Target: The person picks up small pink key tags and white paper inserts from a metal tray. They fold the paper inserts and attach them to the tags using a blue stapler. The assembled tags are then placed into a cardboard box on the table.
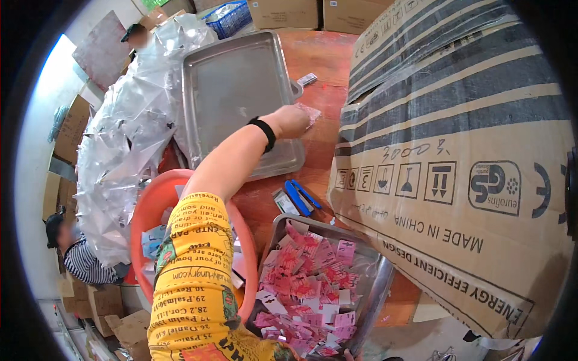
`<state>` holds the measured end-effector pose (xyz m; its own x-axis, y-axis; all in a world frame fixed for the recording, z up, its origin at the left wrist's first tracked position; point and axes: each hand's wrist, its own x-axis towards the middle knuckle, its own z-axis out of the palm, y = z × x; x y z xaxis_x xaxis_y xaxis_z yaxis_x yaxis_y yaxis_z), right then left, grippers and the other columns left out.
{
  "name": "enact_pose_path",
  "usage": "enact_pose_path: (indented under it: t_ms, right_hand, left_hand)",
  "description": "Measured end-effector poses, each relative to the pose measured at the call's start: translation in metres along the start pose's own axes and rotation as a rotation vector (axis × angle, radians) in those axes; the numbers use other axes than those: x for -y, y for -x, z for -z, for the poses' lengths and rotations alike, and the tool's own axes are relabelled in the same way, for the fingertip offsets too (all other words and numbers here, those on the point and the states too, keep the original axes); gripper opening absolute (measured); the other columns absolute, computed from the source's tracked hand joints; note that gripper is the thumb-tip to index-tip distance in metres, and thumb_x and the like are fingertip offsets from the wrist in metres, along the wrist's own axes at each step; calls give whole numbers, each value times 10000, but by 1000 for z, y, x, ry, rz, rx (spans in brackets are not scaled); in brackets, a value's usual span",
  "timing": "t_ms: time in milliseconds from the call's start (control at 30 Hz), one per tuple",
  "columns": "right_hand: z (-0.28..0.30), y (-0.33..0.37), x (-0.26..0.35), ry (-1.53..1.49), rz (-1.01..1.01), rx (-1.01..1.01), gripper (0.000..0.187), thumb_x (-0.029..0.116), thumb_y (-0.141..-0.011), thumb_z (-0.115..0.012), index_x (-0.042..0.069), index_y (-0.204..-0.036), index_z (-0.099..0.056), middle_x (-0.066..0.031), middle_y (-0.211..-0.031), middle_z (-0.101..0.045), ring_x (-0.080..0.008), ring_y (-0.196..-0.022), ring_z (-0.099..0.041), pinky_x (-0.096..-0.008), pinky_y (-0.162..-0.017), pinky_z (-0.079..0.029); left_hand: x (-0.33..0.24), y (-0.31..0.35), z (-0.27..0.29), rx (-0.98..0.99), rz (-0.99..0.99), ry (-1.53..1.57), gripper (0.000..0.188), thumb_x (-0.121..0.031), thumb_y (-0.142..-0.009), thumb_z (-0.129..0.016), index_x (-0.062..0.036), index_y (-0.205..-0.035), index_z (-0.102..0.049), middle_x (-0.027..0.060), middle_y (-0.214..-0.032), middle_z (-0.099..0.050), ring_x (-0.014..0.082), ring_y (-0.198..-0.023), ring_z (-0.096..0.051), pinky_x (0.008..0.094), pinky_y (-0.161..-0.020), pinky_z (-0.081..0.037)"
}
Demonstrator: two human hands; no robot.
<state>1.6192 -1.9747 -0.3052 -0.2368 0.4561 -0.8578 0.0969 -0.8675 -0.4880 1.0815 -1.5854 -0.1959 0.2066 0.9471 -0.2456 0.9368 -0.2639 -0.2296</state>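
Upper centre, we note left hand gripping pink-and-white packet beside metal tray; right hand's grip we cannot tell.

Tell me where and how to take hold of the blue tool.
Pinch the blue tool across the middle, coming straight down from above. It lies slanted on the table, longer than it is wide, so its two long sides suit thumb and fingers. The big box stands on its right and the card tray sits on its near side, so from above looks easiest.
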Motion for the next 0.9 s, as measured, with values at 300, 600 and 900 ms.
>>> enact_pose_path:
  t_ms: [300, 600, 900]
  right_hand:
    - [-9, 11, 29, -87, -108, -34, 373, 257, -881, -554, 16, -1153, -471, -58, -924, -543, -147, -821, -559, -251, -612, -468]
    - [-4, 6, 9, 9, 17, -20, 449, 230, -877, -545, -2, -1236, -410, -84, -1055, -526, -173, -888, -531, -277, -701, -451]
    - [-8, -2, 10, 115, 158, 3, 437, 155, -861, -534, -21, -1237, -398, -104, -1119, -517, -198, -1006, -492, -298, -849, -383]
  left_hand:
    - [26, -46, -25, 79, 217, -85, 140, -73, -712, -553, -65, -803, -659, 145, -862, -649, 281, -818, -635, 379, -680, -510]
    - [12, -67, -79, 104, 170, -40, 234, -127, -802, -473, -32, -933, -643, 153, -974, -640, 312, -901, -619, 429, -793, -473]
    - [-7, -21, 24, 7, 360, 1524, 286, -274, -853, -571, 5, -892, -620, 54, -711, -606, 169, -679, -617, 319, -542, -531]
